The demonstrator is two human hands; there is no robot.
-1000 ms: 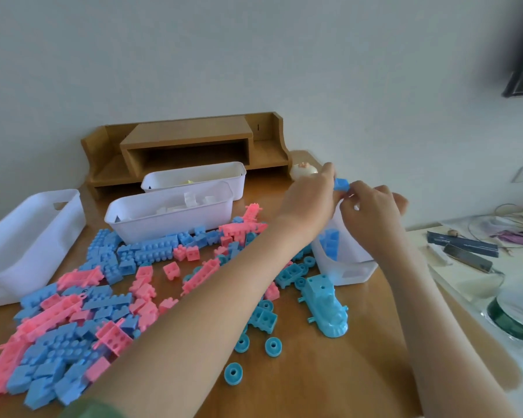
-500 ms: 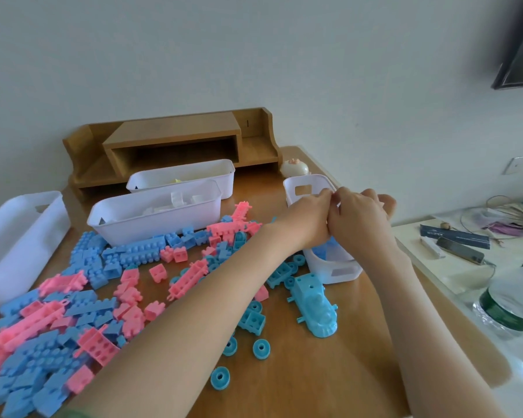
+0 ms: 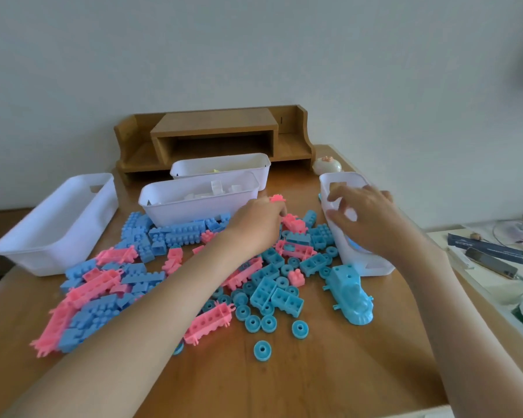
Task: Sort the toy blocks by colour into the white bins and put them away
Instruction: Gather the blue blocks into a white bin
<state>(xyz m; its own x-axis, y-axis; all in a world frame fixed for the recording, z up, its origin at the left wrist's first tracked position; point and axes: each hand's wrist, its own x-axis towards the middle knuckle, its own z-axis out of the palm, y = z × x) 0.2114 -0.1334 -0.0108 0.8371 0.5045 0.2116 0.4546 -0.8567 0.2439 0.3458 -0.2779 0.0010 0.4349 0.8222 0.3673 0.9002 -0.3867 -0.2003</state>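
Spread loosely and empty, my right hand [image 3: 366, 218] is hovering over the white bin [image 3: 344, 177]; my left hand [image 3: 254, 227] is leaving it, touching pink blocks [image 3: 295, 224] beside the bin, grip hidden.

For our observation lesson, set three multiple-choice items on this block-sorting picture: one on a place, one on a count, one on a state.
1. Where does the blue toy train lie?
A inside a bin; B on the table beside the right-hand bin; C on a chair.
2. How many white bins show?
A two; B three; C four.
3. How does the leftmost bin stand?
A upright, top open; B upside down; C stacked inside another.

Answers:
1 B: the train lies on the wood by that bin's near end.
2 C: one stands left, two in the middle, one right.
3 A: its open rim faces up.
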